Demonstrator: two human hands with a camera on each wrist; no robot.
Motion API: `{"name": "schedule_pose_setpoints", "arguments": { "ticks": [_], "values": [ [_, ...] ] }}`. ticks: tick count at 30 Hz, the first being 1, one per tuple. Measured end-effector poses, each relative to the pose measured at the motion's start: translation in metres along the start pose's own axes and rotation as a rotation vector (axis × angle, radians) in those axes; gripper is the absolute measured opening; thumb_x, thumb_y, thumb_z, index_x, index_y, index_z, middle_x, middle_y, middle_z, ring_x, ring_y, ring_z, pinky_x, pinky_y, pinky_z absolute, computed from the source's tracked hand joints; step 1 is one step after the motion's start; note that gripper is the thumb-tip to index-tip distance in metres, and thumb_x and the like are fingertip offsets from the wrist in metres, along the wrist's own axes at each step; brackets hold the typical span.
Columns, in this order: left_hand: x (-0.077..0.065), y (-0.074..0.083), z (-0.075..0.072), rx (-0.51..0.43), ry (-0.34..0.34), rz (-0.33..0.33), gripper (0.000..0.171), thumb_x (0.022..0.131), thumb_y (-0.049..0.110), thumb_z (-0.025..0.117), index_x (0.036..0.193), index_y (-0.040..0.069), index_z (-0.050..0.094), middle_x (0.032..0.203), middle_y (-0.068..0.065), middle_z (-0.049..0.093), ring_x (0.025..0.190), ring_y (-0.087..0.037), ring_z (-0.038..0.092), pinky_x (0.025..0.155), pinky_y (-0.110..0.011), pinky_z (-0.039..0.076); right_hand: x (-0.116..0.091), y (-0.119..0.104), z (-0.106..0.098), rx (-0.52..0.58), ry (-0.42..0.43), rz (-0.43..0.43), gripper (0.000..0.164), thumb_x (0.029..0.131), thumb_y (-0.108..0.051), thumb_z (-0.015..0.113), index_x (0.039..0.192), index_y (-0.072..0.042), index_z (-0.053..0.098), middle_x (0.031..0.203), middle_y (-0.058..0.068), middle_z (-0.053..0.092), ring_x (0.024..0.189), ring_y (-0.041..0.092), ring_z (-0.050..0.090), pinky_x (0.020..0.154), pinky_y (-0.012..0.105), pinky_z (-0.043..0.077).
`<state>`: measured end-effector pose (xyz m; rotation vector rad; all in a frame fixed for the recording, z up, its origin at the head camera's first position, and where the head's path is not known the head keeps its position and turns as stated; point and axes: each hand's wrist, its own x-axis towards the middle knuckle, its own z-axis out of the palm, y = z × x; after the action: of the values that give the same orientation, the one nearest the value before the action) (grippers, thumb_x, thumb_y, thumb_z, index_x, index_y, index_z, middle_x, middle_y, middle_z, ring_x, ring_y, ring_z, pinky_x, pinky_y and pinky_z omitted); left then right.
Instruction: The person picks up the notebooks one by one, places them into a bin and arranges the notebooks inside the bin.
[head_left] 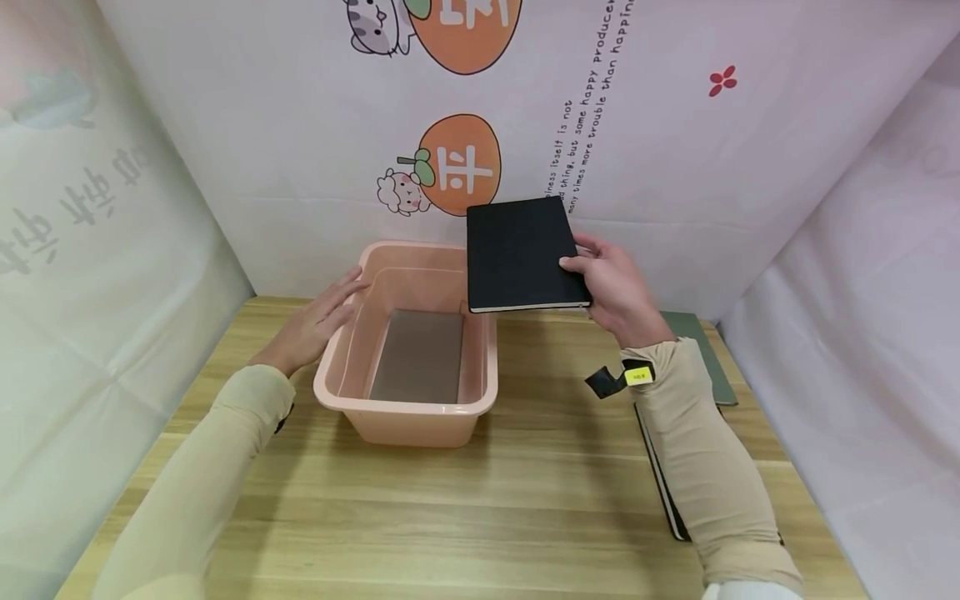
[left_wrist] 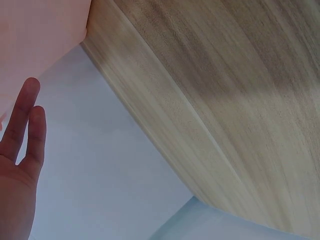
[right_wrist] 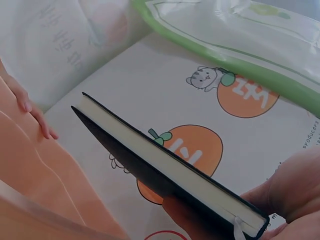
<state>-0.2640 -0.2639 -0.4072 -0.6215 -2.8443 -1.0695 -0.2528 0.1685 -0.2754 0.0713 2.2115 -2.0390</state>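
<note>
My right hand (head_left: pixel 618 287) grips a black hardcover notebook (head_left: pixel 525 254) by its right edge, thumb on the cover and fingers beneath. The notebook is held up beside the pink plastic bin (head_left: pixel 408 425), overlapping its right rear corner in the head view. Its cream page edges (right_wrist: pixel 170 165) face the right wrist camera. On the bin's left rim rests my left hand (head_left: pixel 311 325), fingers straight and spread; in the left wrist view two fingers (left_wrist: pixel 36 135) reach up along the bin wall. A flat grey-brown item (head_left: pixel 420 354) lies on the bin's floor.
Under and beside my right forearm lie a grey-green book (head_left: pixel 701 354) and another black notebook (head_left: pixel 660 479), partly hidden by the sleeve. The wooden table (head_left: pixel 450 525) meets white printed cloth walls (head_left: pixel 675 167) at the back and both sides.
</note>
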Motion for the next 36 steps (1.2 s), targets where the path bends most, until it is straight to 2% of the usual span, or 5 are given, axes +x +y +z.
{"name": "schedule_pose_setpoints", "arguments": {
  "ticks": [10, 17, 25, 31, 36],
  "values": [
    [0.002, 0.000, 0.001, 0.011, -0.006, -0.002, 0.050, 0.110, 0.045, 0.034, 0.159, 0.034, 0.034, 0.171, 0.021, 0.011, 0.161, -0.024, 0.014, 0.125, -0.065, 0.018, 0.006, 0.001, 0.016, -0.019, -0.010, 0.017, 0.065, 0.102, -0.005, 0.051, 0.161, -0.012, 0.026, 0.161, 0.014, 0.041, 0.130, 0.028, 0.058, 0.084, 0.021, 0.059],
    [0.003, -0.001, 0.001, 0.010, -0.003, 0.001, 0.050, 0.111, 0.044, 0.035, 0.159, 0.032, 0.035, 0.171, 0.020, 0.012, 0.161, -0.024, 0.014, 0.125, -0.065, 0.018, 0.009, 0.001, 0.026, -0.017, -0.025, 0.020, 0.065, 0.102, -0.003, 0.051, 0.162, -0.012, 0.026, 0.161, 0.014, 0.040, 0.131, 0.028, 0.058, 0.101, 0.032, 0.056],
    [0.002, -0.002, 0.000, 0.000, -0.003, -0.008, 0.051, 0.110, 0.047, 0.034, 0.159, 0.034, 0.034, 0.170, 0.023, 0.010, 0.161, -0.022, 0.013, 0.125, -0.064, 0.017, 0.013, 0.000, 0.039, 0.074, -0.087, 0.009, 0.065, 0.101, 0.003, 0.047, 0.161, -0.014, 0.029, 0.153, 0.020, 0.049, 0.100, 0.016, 0.070, 0.075, 0.022, 0.062],
    [0.001, -0.001, 0.001, 0.004, -0.002, -0.011, 0.051, 0.110, 0.047, 0.033, 0.159, 0.035, 0.033, 0.171, 0.023, 0.010, 0.161, -0.021, 0.012, 0.126, -0.064, 0.016, 0.016, 0.002, 0.050, 0.091, -0.098, 0.015, 0.066, 0.101, 0.004, 0.046, 0.162, -0.015, 0.028, 0.152, 0.020, 0.047, 0.122, 0.029, 0.063, 0.078, 0.022, 0.061],
    [0.001, -0.001, 0.001, 0.005, -0.002, -0.007, 0.051, 0.110, 0.047, 0.033, 0.160, 0.034, 0.033, 0.170, 0.023, 0.010, 0.161, -0.021, 0.012, 0.126, -0.063, 0.017, 0.018, 0.004, 0.057, 0.091, -0.096, 0.005, 0.063, 0.101, 0.004, 0.046, 0.159, -0.013, 0.033, 0.147, 0.022, 0.049, 0.118, 0.030, 0.064, 0.078, 0.025, 0.062]
  ]
}}
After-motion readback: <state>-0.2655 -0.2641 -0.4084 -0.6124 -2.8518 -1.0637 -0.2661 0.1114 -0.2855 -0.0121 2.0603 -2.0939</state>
